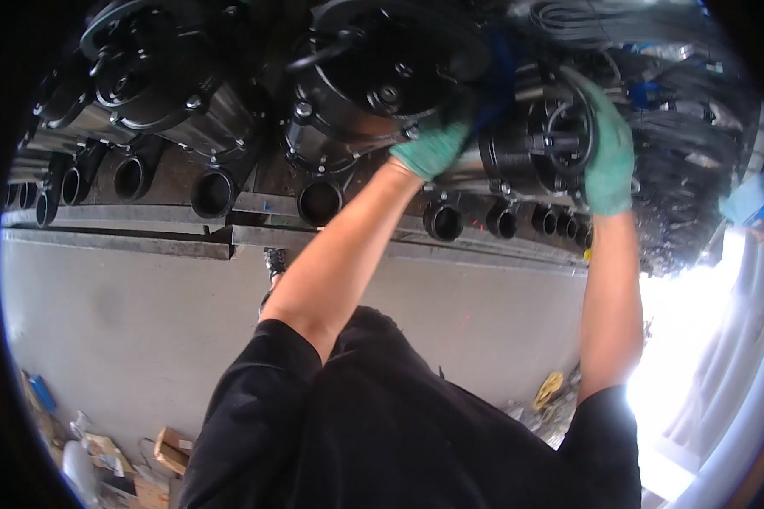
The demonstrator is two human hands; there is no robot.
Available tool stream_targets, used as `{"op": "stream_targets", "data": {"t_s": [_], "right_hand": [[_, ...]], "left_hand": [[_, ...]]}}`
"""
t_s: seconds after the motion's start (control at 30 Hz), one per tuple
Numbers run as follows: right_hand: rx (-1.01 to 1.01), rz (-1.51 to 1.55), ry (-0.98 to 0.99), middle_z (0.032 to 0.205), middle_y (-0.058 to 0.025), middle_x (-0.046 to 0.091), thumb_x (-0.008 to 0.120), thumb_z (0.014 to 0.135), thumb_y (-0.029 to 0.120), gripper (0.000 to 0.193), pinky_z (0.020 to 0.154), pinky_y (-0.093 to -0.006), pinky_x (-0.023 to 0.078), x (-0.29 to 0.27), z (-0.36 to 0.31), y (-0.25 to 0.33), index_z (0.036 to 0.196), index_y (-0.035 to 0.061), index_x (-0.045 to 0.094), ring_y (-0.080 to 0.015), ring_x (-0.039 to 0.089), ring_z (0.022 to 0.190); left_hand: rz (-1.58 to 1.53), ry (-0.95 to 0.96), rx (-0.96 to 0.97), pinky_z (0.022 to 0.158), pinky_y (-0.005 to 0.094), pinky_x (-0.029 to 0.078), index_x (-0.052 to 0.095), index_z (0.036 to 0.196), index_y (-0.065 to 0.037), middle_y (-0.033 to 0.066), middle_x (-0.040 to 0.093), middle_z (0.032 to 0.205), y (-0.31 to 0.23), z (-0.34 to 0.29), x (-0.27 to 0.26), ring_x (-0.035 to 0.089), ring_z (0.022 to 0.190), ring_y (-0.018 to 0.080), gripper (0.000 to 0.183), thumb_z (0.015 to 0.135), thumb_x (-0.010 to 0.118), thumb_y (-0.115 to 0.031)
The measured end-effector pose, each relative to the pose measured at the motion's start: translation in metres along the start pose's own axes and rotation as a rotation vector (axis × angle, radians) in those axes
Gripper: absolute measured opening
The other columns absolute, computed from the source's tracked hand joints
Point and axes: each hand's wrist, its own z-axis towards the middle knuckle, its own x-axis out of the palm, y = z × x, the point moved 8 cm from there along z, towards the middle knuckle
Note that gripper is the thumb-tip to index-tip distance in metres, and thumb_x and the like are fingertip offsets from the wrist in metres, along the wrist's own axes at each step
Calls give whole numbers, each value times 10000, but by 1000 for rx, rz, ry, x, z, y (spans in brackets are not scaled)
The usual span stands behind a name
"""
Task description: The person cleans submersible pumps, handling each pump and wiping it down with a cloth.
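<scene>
Green gloves cover both my hands. My left hand point(438, 151) reaches between a large black pump point(372, 78) and the smaller one to its right; its fingers are hidden and smeared by motion. Something blue point(499, 72), too blurred to name, is just beyond it. My right hand point(609, 161) curves round the outer end of the smaller pump point(516, 154), which lies on its side. This pump has a metal middle, a black casing and a handle-like loop beside my palm.
More pumps point(165, 97) stand in a row at left, above round black outlets point(213, 193) along a metal rail point(136, 243). Bundled dark cables point(688, 161) crowd the right. Cardboard boxes point(172, 450) lie on the grey floor point(144, 314), and a yellow item point(549, 388) lies behind at right.
</scene>
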Motion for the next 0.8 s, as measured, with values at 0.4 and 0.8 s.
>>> {"op": "stream_targets", "data": {"t_s": [0.4, 0.8], "right_hand": [[209, -99, -182, 1014, -163, 781, 525, 1063, 170, 319, 870, -354, 554, -15, -10, -18, 1270, 60, 741, -255, 724, 901], [188, 117, -705, 1216, -169, 743, 571, 1109, 308, 368, 990, -364, 519, -6, -144, -51, 1337, 30, 654, -271, 695, 1133]], "left_hand": [[-323, 95, -569, 1082, 518, 439, 520, 1406, 2, 329, 424, 1382, -33, -95, -40, 485, 1255, 521, 435, 990, 641, -41], [-896, 519, -1422, 908, 308, 543, 681, 1277, -34, 74, 744, 1132, 9, -204, -13, 685, 1004, 163, 276, 1029, 665, -154]]}}
